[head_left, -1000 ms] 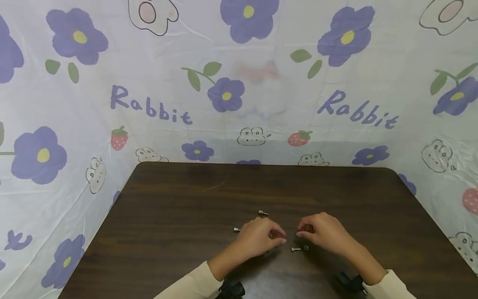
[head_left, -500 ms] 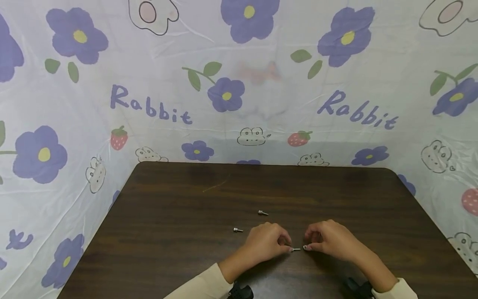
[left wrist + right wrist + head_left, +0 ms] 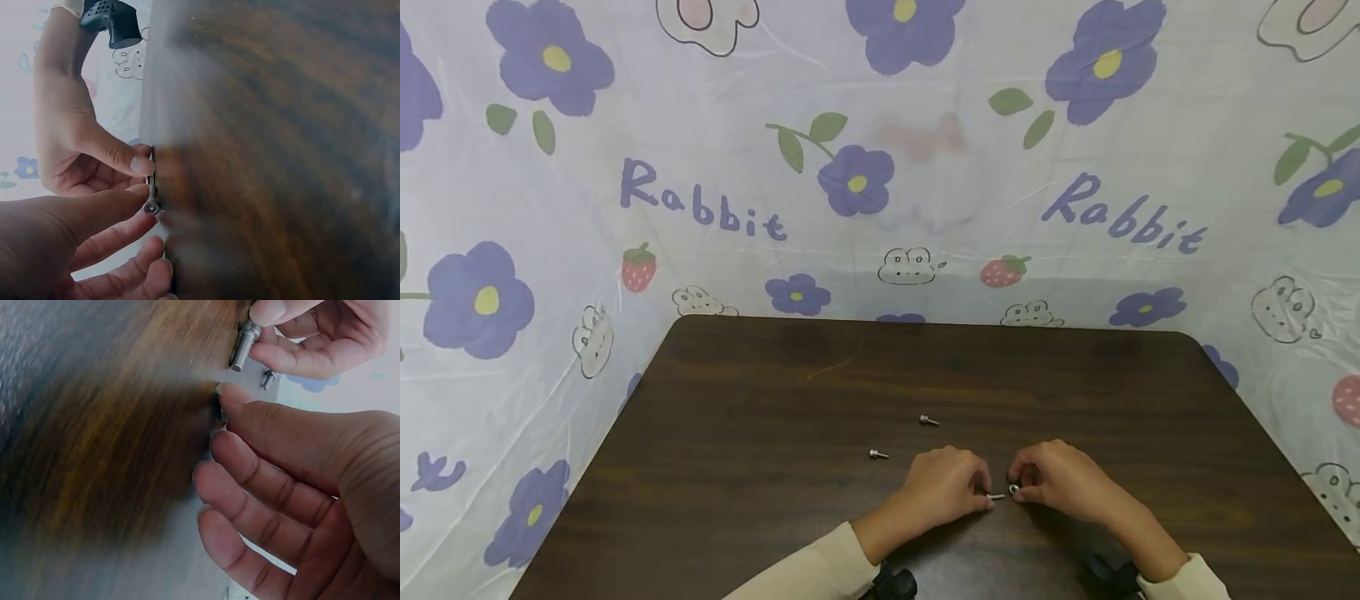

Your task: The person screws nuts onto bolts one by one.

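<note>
Between its thumb and fingers my left hand (image 3: 946, 490) pinches a metal bolt (image 3: 996, 497), head end in the grip and threaded shank toward the right. The right wrist view shows that bolt (image 3: 244, 351) clearly, thread outward. My right hand (image 3: 1063, 477) pinches a small metal nut (image 3: 1014, 489) at its thumb tip, just to the right of the bolt's end; a short gap separates them. In the right wrist view the right-hand fingers (image 3: 234, 490) mostly hide the nut. Both hands are low over the dark wooden table (image 3: 760, 400).
Two more bolts lie on the table beyond the left hand: one bolt (image 3: 878, 455) to the left, another bolt (image 3: 929, 421) farther back. A white flowered cloth (image 3: 715, 133) hangs behind the table and along its sides.
The hands have come down from above the table. The left has taken hold of the bolt, the right of the nut, which now stands tilted up in the fingers. The head view has dipped slightly.
</note>
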The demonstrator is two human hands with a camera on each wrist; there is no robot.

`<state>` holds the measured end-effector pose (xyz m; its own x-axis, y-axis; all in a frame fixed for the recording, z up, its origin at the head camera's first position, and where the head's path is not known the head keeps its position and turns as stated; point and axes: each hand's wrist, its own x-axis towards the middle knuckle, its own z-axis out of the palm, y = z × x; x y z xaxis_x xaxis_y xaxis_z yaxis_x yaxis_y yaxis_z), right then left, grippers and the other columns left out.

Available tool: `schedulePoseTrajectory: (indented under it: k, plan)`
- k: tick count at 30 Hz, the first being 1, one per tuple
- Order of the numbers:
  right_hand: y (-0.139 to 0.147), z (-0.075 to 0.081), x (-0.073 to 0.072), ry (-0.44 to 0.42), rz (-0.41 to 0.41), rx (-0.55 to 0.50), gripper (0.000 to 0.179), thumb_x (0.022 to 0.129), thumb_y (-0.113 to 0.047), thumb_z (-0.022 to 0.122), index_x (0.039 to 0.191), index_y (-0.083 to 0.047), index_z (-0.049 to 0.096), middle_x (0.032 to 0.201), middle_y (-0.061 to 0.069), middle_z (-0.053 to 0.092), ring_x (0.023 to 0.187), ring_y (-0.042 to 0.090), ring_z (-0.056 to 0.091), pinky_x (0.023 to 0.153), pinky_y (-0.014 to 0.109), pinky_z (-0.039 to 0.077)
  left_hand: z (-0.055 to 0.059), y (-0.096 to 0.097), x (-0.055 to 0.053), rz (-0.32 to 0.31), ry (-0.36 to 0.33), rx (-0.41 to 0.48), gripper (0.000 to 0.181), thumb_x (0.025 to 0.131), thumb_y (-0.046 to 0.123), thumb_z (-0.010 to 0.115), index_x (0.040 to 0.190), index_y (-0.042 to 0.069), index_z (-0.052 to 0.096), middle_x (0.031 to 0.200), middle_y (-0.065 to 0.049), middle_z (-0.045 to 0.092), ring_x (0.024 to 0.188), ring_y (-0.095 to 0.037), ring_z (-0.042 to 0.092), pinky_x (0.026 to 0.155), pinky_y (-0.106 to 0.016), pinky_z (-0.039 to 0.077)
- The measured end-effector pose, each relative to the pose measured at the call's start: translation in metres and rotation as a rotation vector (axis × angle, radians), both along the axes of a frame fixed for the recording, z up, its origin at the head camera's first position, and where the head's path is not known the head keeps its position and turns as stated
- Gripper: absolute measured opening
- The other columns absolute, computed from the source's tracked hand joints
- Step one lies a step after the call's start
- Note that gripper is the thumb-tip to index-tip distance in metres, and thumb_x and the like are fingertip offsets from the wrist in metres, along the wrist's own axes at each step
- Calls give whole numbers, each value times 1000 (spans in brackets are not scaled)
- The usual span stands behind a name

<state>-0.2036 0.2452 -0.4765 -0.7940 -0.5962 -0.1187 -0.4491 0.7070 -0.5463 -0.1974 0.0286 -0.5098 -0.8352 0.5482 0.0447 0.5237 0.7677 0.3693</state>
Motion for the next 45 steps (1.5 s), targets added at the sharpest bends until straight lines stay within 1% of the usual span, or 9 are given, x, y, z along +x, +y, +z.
schedulePoseTrajectory:
  k: [9,17,21,26,31,34,38,41,45]
  plan:
    - [-4,-1,-2,20,18,-5,11,86,-15,82,87,-14,71,75,-11,64,64,0,57,55,22,49,-1,5,2,21,39,-22,19,81,44,85,87,30,73,60,20,53,55,3,47,45,-19,39]
    - [-5,-3,-4,33,46,-4,9,88,-11,79,85,-14,71,75,-12,63,64,-1,56,56,23,51,-3,6,0,34,105,-20,16,79,38,88,80,31,73,71,20,63,66,0,58,48,-23,44]
    - [-5,-3,-3,60,59,-31,10,88,-8,76,85,-15,71,76,-12,64,66,0,58,58,23,52,-4,5,-1,30,100,-21,16,81,35,86,77,30,72,69,21,60,65,1,56,48,-22,43]
    - [-6,-2,-2,94,62,-72,9,89,-6,74,85,-13,71,76,-12,65,67,1,60,59,22,54,-3,2,1,28,59,8,16,83,31,85,75,26,71,69,18,60,62,1,53,48,-20,43]
    - [-6,-3,-2,102,42,-97,11,87,-1,75,84,-11,71,75,-11,66,66,0,60,57,22,54,-2,-2,3,25,-1,85,15,85,26,83,77,22,71,63,17,58,56,2,49,48,-17,42]
    - [-6,-4,-2,129,24,-91,11,86,0,75,85,-10,72,77,-9,67,66,-1,59,57,22,53,-3,-5,2,14,-33,175,14,86,21,83,78,20,72,62,17,57,54,4,48,49,-14,41]
    - [-6,-4,-2,182,11,-90,11,85,1,76,88,-9,73,83,-4,71,69,1,60,59,23,53,-4,-11,-3,-23,-52,287,11,86,16,83,79,16,74,64,15,62,55,8,50,54,-10,43]
    - [-7,-3,-1,200,4,-123,10,86,1,77,91,-7,74,86,-2,72,71,2,62,60,23,55,-2,-17,-6,-40,-63,342,10,85,14,83,79,14,76,66,14,66,57,10,52,58,-9,45]
    - [-10,1,0,218,-6,-195,10,87,1,78,93,-5,74,86,-3,72,70,3,64,60,23,56,0,-25,-9,-34,-93,427,9,84,10,83,78,13,77,69,11,70,59,11,57,59,-9,48]
